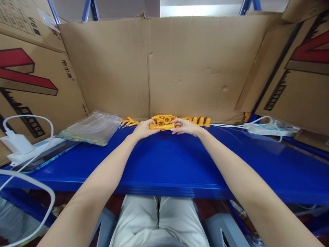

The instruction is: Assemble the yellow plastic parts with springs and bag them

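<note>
Fingers (178,129) nearly closed, left hand (143,130) and right hand (189,127) pinching yellow part (162,127); looks like positioning, next needs steady alignment.

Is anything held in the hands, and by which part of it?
Yes: a long orange plastic piece; the left hand holds its left end, the right hand its right.

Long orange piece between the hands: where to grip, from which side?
Probably at both ends, from left and right: the long orange piece lies crosswise, with more orange parts crowded behind it. The left hand and right hand sit at those ends, leaving its middle exposed.
</note>
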Available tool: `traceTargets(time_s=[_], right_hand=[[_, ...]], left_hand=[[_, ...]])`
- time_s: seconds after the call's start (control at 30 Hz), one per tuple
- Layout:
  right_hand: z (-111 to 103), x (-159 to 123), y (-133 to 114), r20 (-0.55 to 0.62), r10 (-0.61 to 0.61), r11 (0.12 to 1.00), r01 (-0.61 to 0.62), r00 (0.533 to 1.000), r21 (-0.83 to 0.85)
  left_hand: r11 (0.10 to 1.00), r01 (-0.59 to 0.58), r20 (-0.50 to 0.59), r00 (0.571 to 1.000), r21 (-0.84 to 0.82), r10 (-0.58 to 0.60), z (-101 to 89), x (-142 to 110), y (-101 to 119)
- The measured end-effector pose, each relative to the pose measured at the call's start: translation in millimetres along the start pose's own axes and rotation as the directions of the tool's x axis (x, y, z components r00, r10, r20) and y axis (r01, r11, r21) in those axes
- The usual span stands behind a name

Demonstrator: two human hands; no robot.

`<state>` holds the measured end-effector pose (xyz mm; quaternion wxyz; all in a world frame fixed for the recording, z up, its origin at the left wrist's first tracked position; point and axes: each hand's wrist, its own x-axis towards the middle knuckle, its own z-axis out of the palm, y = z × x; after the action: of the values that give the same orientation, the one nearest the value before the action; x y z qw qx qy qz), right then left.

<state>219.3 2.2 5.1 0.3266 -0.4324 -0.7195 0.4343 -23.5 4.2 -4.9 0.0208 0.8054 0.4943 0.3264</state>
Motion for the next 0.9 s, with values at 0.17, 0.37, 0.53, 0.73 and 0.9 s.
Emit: traceTargets(time_s=[0.17, 0.37, 0.53, 0.73, 0.9], right_hand=[[5, 6, 2, -0.01, 0.013, 1.0, -0.014, 1.0, -0.012], [7, 2, -6, -0.024, 0.016, 1.0, -0.016, 1.0, -0.009], [6, -1, -8, -0.031, 0.05, 0.999, -0.05, 0.998, 0.006], [6, 2, -5, -0.023, 0.092, 0.963, -0.083, 0.996, 0.257], [4, 5, -12, -0.158, 0.117, 0.855, -0.019, 0.98, 0.519]], left_hand=[[0.998, 0.013, 0.038, 0.999, -0.061, -0.01, 0.5, 0, 0], [0.999, -0.009, 0.011, 1.0, -0.053, 0.009, -0.5, -1, 2], [0.999, -0.024, 0.007, 1.0, -0.036, 0.024, -1.3, -1, 3], [0.999, -0.03, 0.022, 0.999, -0.017, 0.031, 2.1, -1, 1], [0.989, -0.129, 0.017, 0.991, -0.073, 0.13, 7.0, -2, 0]])
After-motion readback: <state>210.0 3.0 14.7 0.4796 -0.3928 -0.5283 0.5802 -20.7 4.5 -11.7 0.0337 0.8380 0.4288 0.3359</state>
